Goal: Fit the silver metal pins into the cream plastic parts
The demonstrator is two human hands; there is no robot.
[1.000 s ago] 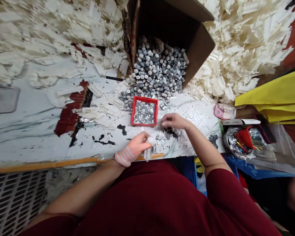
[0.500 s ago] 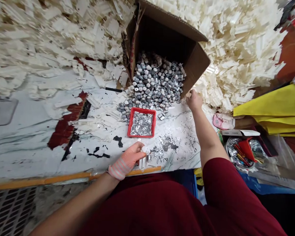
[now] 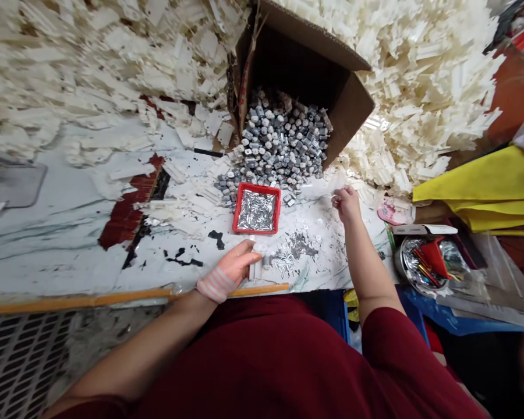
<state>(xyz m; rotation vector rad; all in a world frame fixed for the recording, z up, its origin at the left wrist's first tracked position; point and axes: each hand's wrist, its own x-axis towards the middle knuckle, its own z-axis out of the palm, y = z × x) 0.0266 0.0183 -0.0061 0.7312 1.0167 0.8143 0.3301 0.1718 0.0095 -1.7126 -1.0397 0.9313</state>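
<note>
While the left hand pinches a small white plastic piece upright on the worktop, its fingers curl over the top of the piece, and a pink-and-white striped sleeve wraps the base of that hand. A small metal stub stands just beside the piece, near a loose scatter of silver pins. The right hand hangs farther along the worktop with its fingertips drawn together; anything between them is too small to tell. Beyond the scatter sits a red tray full of silver pins, touching the edge of a spill of grey metal pieces from a tipped cardboard box. Heaps of white plastic pieces lie on both sides of the box. Off to the right are a yellow cloth and a metal bowl holding red items.
</note>
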